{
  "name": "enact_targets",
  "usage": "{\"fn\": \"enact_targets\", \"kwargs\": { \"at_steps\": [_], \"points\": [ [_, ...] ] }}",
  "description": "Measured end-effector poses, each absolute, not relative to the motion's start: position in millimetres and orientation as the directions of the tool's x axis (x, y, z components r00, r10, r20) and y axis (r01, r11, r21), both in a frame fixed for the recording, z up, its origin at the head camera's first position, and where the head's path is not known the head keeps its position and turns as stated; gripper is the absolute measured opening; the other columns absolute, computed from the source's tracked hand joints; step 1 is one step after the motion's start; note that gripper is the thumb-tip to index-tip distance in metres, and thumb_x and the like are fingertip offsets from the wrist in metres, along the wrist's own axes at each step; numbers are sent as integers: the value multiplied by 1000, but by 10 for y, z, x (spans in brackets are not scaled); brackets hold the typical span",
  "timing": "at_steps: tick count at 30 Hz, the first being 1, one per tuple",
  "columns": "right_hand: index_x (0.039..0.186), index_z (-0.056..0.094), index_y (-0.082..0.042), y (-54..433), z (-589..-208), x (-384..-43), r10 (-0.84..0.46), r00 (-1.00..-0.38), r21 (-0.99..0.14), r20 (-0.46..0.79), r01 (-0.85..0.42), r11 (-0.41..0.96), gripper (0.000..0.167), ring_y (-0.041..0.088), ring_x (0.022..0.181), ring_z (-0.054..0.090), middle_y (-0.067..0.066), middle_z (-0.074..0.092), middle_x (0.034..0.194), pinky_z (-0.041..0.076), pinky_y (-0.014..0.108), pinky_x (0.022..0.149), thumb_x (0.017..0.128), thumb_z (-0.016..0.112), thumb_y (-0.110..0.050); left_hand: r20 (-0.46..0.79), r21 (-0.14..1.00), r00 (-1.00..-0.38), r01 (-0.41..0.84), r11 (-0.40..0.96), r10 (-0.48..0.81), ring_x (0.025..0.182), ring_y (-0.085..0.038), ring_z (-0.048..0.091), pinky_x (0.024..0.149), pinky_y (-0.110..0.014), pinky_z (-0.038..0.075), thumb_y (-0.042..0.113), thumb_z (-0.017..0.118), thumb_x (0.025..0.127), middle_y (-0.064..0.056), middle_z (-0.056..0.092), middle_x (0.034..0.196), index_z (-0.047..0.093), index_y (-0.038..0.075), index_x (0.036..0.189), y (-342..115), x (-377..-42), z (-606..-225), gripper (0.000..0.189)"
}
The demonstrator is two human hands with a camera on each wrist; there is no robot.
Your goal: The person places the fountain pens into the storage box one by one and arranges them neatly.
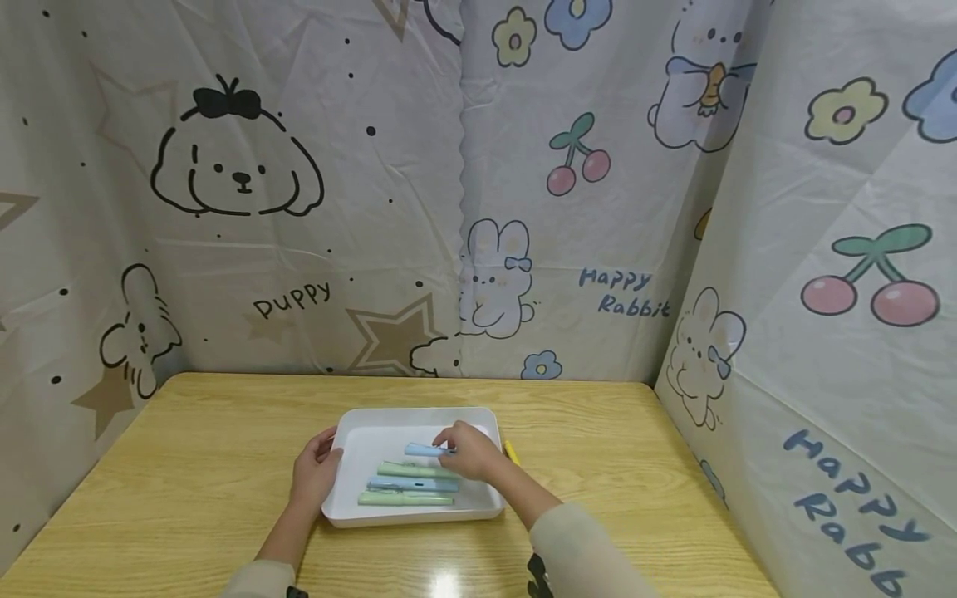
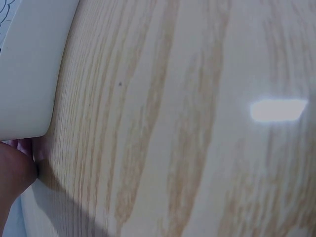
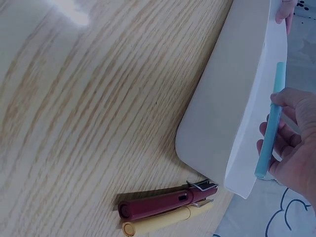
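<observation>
A shallow white tray (image 1: 357, 440) sits on the table, seen whole in the head view. My left hand (image 1: 316, 467) grips its left wall, thumb at the rim and fingers outside. Over the tray's right half, my right hand (image 1: 473, 453) pinches a light blue pen (image 3: 269, 136) between thumb and fingers. Below that pen in the head view, a green pen (image 1: 414, 471), a blue pen (image 1: 411, 484) and another green pen (image 1: 404, 499) lie in the tray, roughly parallel.
Just outside the tray's right end, a dark red pen (image 3: 158, 205) and a yellow pen (image 3: 163, 220) lie side by side on the wooden table (image 1: 224, 448). My right arm hides part of them in the head view. Printed cloth (image 1: 389, 249) hangs behind and on both sides.
</observation>
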State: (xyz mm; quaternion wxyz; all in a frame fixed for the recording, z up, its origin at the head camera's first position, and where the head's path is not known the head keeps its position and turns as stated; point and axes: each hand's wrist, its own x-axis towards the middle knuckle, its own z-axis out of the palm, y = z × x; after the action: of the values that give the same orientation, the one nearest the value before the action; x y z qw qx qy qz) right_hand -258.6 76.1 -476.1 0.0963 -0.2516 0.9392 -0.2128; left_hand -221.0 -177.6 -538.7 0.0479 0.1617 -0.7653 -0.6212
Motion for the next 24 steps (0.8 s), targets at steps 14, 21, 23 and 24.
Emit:
{"fn": "enact_targets", "kwargs": {
  "at_steps": [14,21,23,24],
  "points": [
    [108,68,-11,691,-4762,-2556,-530,-846,-436,-58,-456,776,24,7,73,48,2,58,87,42,21,65,85,65,-17,-126,968,-944,-183,169,-304,126,-36,40,105,-50,37,10,40,96,-24,40,139,35,4,141,-1776,-2204,-5397,46],
    [106,69,-10,660,-4793,-2580,-528,-848,-440,-53,-455,774,24,7,70,46,0,57,83,41,20,62,84,65,-16,-120,969,-944,-179,171,-307,126,-36,40,105,-50,37,10,40,96,-24,40,139,35,3,141,-1777,-2213,-5399,45],
    [106,69,-10,651,-4802,-2586,-524,-850,-447,-54,-448,774,24,7,69,46,0,56,82,41,20,61,83,65,-16,-120,968,-944,-179,173,-306,126,-36,39,105,-50,37,10,40,96,-24,40,139,35,4,141,-1777,-2212,-5398,46],
    [107,69,-10,646,-4808,-2588,-522,-851,-447,-56,-446,776,24,7,68,46,0,56,82,40,20,60,83,65,-16,-120,968,-944,-179,174,-306,126,-35,39,105,-50,37,9,40,96,-24,40,139,35,4,141,-1776,-2210,-5395,46]
  ]
}}
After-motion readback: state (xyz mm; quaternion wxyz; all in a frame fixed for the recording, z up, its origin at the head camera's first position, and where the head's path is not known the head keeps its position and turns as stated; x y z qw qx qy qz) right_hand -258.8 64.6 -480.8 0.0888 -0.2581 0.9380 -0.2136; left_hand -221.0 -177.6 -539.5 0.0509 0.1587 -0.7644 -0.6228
